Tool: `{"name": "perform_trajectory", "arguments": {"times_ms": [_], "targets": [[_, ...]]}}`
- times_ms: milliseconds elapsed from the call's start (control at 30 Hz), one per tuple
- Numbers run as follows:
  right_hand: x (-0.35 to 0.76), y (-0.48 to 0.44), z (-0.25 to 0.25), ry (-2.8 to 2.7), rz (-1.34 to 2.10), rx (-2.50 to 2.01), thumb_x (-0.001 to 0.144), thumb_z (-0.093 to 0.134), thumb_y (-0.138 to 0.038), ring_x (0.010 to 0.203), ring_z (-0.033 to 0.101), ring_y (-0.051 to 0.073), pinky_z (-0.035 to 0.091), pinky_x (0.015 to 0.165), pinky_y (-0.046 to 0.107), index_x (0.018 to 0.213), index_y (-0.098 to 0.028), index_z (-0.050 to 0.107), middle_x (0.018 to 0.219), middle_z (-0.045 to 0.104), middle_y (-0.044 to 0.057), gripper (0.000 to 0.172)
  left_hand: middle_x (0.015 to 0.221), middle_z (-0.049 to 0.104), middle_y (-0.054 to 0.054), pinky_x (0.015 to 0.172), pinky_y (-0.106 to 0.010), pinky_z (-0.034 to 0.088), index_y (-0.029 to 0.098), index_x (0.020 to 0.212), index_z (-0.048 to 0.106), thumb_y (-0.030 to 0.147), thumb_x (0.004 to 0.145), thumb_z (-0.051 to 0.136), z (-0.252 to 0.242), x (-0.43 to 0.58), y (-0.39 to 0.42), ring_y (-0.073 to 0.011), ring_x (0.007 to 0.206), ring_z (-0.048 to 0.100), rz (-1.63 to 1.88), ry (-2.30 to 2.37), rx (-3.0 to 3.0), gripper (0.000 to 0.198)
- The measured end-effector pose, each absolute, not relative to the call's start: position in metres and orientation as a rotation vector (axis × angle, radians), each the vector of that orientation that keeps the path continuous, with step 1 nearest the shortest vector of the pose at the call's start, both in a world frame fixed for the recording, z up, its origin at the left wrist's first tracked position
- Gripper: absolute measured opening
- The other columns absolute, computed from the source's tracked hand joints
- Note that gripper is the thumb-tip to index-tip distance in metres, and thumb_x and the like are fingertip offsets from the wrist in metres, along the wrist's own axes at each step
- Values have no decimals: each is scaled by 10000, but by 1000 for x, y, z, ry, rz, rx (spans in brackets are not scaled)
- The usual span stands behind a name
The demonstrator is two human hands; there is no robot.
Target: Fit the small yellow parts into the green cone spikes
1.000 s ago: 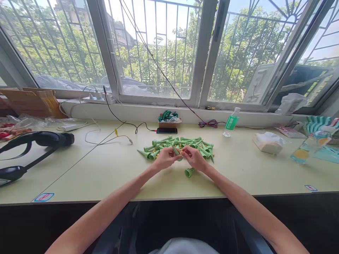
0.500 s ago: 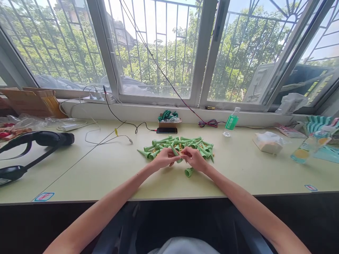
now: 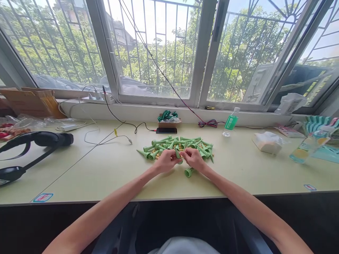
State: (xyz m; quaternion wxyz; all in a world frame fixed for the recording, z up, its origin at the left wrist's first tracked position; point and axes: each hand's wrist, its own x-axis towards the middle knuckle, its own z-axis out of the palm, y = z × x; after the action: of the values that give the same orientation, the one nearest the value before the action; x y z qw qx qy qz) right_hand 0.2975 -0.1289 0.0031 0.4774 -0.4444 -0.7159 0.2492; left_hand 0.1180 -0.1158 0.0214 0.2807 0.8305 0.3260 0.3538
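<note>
My left hand (image 3: 167, 161) is closed around a green cone-shaped piece (image 3: 177, 153), which it holds tilted at the near edge of a pile. Fingers pinched, my right hand (image 3: 193, 157) is close against that cone's right side; whatever lies between its fingertips is too small to make out. Several more green cones (image 3: 162, 141) lie heaped behind both hands, with small yellowish bits (image 3: 180, 145) among them. One separate green cone (image 3: 188, 172) rests on the table just below my right wrist, its wide mouth turned towards me.
Behind the pile lie a phone (image 3: 166, 130) and a small box (image 3: 169, 124) with green wrapping. A bottle with a green label (image 3: 231, 122) and a tissue pack (image 3: 268, 142) stand to the right. A black headset (image 3: 39, 139) and a white cable (image 3: 116, 137) are on the left.
My left hand has turned slightly, and the cone in it now points more upright. My right hand stays beside it, fingers still pinched. The pile and the separate cone look unchanged.
</note>
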Motion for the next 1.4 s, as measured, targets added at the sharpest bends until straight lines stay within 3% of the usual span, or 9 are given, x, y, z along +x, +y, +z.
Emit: {"name": "perform_trajectory", "arguments": {"times_ms": [267, 400, 500, 600, 767, 900, 1033, 1400], "targets": [[295, -130, 9, -1739, 515, -1135, 863, 519, -499, 452, 309, 86, 253, 448, 230, 562, -188, 421, 458, 369, -48, 443, 630, 557, -13, 537, -238, 405, 145, 685, 611, 301, 813, 639, 18, 120, -116, -114, 560, 480, 997, 856, 2438, 204], [296, -129, 11, -1712, 475, -1138, 884, 499, -503, 464, 330, 89, 278, 463, 229, 577, -190, 417, 474, 386, -43, 446, 647, 567, -11, 542, -235, 429, 143, 776, 644, 351, 801, 658, 23, 120, -116, -112, 572, 504, 1013, 835, 2237, 210], [297, -130, 12, -1688, 504, -1132, 899, 484, -517, 456, 362, 91, 301, 455, 226, 617, -193, 434, 482, 421, -40, 433, 595, 512, 18, 443, -204, 374, 139, 863, 639, 429, 828, 626, 28, 120, -116, -84, 489, 460, 920, 768, 1997, 292], [298, -130, 12, -1676, 626, -1098, 887, 504, -540, 424, 359, 82, 299, 418, 222, 643, -198, 435, 487, 420, -48, 426, 570, 483, 29, 397, -193, 349, 129, 857, 623, 495, 814, 630, 32, 118, -116, -74, 449, 445, 867, 745, 1858, 368], [296, -132, 16, -1549, 1142, -951, 860, 516, -594, 332, 248, 49, 228, 304, 207, 706, -216, 411, 501, 340, -93, 421, 564, 477, 35, 404, -194, 377, 136, 785, 559, 517, 841, 593, 33, 117, -114, -69, 432, 469, 846, 727, 1745, 387], [296, -137, 24, -1510, 1344, -874, 820, 595, -565, 333, 324, 43, 206, 283, 185, 694, -203, 423, 529, 364, -91, 420, 561, 451, 49, 382, -184, 363, 152, 736, 511, 511, 814, 632, 32, 117, -113, -58, 426, 440, 900, 706, 1670, 387], [297, -138, 24, -1509, 1380, -864, 794, 644, -531, 333, 339, 40, 213, 285, 179, 671, -192, 437, 511, 383, -91, 415, 581, 475, 52, 361, -179, 332, 158, 821, 552, 497, 768, 691, 33, 116, -112, -47, 412, 399, 944, 717, 1600, 370], [295, -136, 13, -1537, 1291, -835, 793, 656, -518, 370, 311, 50, 211, 337, 181, 713, -203, 436, 482, 416, -83, 392, 538, 450, 58, 391, -189, 262, 161, 723, 521, 506, 701, 745, 35, 115, -116, -47, 415, 388, 888, 697, 1514, 412]]}}
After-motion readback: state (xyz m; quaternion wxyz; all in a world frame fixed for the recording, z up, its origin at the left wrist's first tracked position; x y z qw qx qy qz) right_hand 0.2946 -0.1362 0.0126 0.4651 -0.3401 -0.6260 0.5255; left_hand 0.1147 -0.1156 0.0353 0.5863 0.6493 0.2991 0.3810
